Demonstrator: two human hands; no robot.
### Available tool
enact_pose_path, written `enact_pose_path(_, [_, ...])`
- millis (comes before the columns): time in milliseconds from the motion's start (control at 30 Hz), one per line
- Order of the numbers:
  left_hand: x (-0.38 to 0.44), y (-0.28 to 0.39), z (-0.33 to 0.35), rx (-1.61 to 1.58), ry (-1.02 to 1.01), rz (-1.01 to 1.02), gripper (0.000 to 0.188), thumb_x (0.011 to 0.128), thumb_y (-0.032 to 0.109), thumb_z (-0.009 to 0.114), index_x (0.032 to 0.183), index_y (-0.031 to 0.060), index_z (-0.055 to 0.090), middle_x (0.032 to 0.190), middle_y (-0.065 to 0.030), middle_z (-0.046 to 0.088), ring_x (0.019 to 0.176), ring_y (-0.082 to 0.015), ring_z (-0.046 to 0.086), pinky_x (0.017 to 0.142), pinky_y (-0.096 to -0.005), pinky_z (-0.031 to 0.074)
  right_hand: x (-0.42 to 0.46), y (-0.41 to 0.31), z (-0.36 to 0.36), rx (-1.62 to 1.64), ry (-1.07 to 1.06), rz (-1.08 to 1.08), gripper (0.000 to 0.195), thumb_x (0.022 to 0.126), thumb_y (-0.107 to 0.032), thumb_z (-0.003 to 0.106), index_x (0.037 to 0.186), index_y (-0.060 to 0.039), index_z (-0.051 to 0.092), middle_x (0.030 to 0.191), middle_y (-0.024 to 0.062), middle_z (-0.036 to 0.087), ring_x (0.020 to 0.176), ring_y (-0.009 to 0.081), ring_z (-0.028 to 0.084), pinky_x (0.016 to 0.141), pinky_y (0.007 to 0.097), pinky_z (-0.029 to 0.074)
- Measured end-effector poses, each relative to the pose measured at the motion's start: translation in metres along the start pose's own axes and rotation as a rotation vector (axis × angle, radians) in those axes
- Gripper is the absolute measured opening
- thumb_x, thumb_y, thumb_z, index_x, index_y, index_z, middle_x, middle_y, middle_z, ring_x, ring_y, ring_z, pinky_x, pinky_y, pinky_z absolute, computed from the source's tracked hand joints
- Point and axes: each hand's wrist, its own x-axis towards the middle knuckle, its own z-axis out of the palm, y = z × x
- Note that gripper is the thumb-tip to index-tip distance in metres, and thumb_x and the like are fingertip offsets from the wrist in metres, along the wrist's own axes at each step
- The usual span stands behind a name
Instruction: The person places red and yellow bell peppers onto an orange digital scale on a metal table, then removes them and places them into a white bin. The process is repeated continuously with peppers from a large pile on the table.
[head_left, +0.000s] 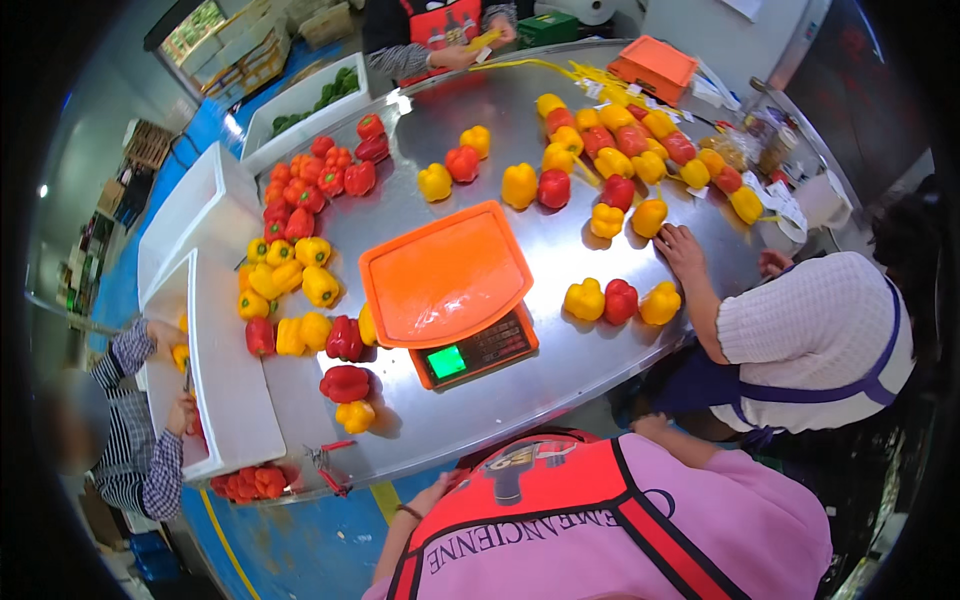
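Observation:
My left hand (433, 493) hangs beside the red apron (517, 491), below the table's near edge, its fingers partly hidden. Against the apron's other side is my right hand (649, 427), mostly covered; whether it holds anything cannot be seen. In front of me an orange-topped digital scale (446, 277) with a lit green display stands on the metal table (480, 416). The scale's pan bears nothing. Right of it a yellow bell pepper (584, 299), a red bell pepper (620, 301) and another yellow bell pepper (660, 303) sit in a row.
Loose red peppers (304, 187) and yellow peppers (281, 270) lie at left, near white foam boxes (232, 382). Red-handled pliers or snips (328, 469) rest near the edge. Packed peppers (622, 139) lie at back right. Co-workers stand at left, right (817, 337) and far side (442, 37).

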Motion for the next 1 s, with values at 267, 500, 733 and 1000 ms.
enact_pose_path(267, [0.016,0.05,-0.026,0.11,-0.023,0.092,0.091,0.089,0.075,0.034,0.138,-0.0008,0.049,0.139,-0.0208,0.051,0.131,-0.0332,0.047,0.107,-0.0419,0.038,-0.029,-0.061,-0.021,0.981,0.104,-0.399,0.054,0.097,-0.048,0.055,0.128,-0.0046,0.061,0.124,0.0152,0.063,0.119,0.0229,0.057,0.101,0.0323,0.043])
enact_pose_path(500, [0.014,-0.071,-0.049,0.331,-0.162,-0.145,0.089,0.09,0.073,0.037,0.136,-0.0008,0.052,0.134,-0.0213,0.056,0.127,-0.0323,0.052,0.105,-0.0401,0.04,-0.028,-0.032,0.001,-0.145,0.103,0.029,0.048,0.091,-0.055,0.049,0.119,-0.0194,0.067,0.127,0.0123,0.062,0.121,0.0285,0.057,0.1,0.0487,0.04])
enact_pose_path(733, [-0.09,0.074,-0.081,-0.352,-0.33,0.521,0.068,0.097,0.055,0.048,0.142,0.004,0.048,0.139,-0.0143,0.054,0.13,-0.0235,0.048,0.111,-0.0338,0.033,-0.05,-0.127,-0.071,0.612,0.055,-0.482,0.046,0.084,-0.015,0.071,0.126,-0.0022,0.06,0.118,0.015,0.066,0.113,0.0291,0.062,0.097,0.0362,0.047])
enact_pose_path(1000, [-0.138,0.089,-0.138,0.444,0.205,0.201,0.061,0.092,0.04,0.061,0.142,0.0097,0.047,0.13,-0.0159,0.06,0.119,-0.0301,0.057,0.102,-0.0378,0.043,-0.089,-0.264,-0.189,0.74,0.261,-0.779,0.025,0.09,-0.007,0.061,0.113,-0.0024,0.066,0.108,0.0071,0.068,0.103,0.0153,0.062,0.091,0.0295,0.049])
